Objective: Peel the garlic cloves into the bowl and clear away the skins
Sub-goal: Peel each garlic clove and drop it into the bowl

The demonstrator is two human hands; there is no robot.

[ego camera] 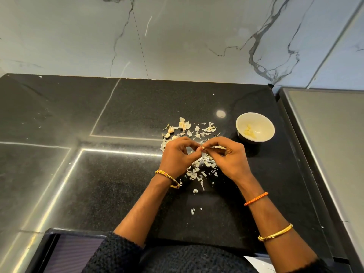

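At the near edge, two forearms in dark knitted sleeves [118, 251] are extended over the black speckled tabletop [118, 184]. A gold bangle [275, 232] and an orange cord [256, 198] are worn on the right forearm, and a gold bracelet [167, 178] on the left wrist. A few stray flakes of skin [192, 211] are seen on the tabletop between the forearms.

Further out, the left hand [177, 154] and the right hand [230, 156] are brought together, fingers curled, and a garlic clove [203, 148] is pinched between the fingertips of both. A strip of papery skin [217, 147] is seen sticking out rightwards from the clove, behind the right hand's fingers.

Below and beyond the hands, loose garlic skins [197, 133] are scattered over the tabletop. Several unpeeled cloves [170, 131] are seen at the left of that scatter.

To the right of the skins and apart from them, a white bowl [262, 119] is set upright, with peeled cloves [249, 131] lying in its bottom. Behind everything, a marbled wall [177, 36] is seen.
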